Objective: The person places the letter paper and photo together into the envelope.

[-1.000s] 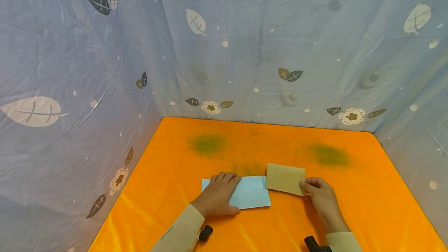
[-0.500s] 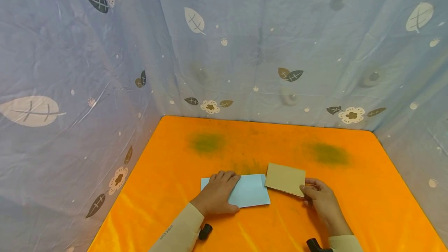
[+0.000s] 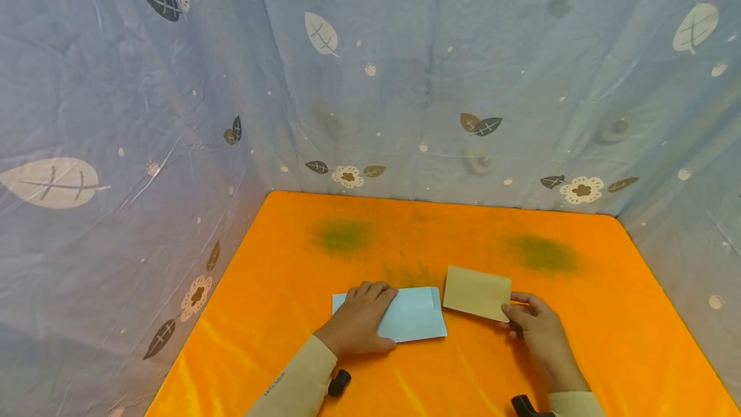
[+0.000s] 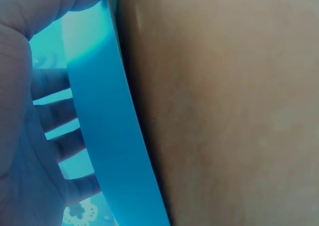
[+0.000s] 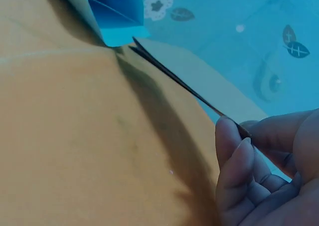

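Note:
My left hand (image 3: 360,322) lies across a light blue paper envelope (image 3: 415,315) on the table, thumb at its near edge and fingers at the far one. The left wrist view shows the envelope (image 4: 112,126) between that thumb and the fingers. Its right end gapes like a pocket, as the right wrist view of the envelope (image 5: 119,11) shows. To the right, my right hand (image 3: 539,334) pinches a tan folded card (image 3: 477,293) by its right edge, thumb on top. The card (image 5: 192,71) is lifted off the table, its two layers slightly parted at the far end.
An orange-covered table (image 3: 324,275) carries two dark green stains. Pale blue patterned curtains (image 3: 399,95) enclose it at the back and on both sides. A black wrist device (image 3: 339,383) sits by the left sleeve, another (image 3: 527,405) by the right.
The card has shifted slightly right with my right hand; its left edge, earlier against the envelope's right end, now stands a little apart. My left hand and the envelope stay put.

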The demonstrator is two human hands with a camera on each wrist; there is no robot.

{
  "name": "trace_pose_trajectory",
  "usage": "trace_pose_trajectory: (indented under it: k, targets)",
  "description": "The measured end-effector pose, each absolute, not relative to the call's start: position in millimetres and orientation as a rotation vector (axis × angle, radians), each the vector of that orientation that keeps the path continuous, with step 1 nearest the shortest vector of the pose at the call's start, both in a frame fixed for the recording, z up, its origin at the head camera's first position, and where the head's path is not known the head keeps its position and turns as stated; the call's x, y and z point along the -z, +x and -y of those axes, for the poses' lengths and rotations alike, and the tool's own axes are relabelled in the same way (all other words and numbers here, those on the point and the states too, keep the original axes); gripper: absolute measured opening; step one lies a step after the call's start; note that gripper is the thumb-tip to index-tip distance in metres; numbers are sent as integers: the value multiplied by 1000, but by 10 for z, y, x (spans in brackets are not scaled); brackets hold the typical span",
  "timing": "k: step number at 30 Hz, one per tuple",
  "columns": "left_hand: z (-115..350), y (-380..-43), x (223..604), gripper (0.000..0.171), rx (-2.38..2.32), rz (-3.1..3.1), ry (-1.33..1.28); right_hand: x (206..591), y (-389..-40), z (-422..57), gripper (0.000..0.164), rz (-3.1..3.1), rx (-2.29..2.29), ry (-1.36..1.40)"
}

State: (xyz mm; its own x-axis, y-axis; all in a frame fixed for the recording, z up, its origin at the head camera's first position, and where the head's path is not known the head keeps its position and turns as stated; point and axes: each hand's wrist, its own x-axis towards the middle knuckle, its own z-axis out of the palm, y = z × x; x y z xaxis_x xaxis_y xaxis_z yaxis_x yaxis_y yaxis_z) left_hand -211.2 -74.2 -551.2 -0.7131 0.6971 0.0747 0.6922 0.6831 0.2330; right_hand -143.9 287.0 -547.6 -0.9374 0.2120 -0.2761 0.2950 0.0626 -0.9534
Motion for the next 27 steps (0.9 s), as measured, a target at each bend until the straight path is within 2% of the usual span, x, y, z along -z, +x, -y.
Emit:
trace_pose_trajectory:
  k: [10,27]
  targets:
    - [730,-2110,5514,97,-388,-2853,1163,5481,-1372,-2886,58,-2201,2054,499]
    - [726,-2097,5530,100,-408,-2863,1181,5463,-1331,-2849,55,-2106,2030,470]
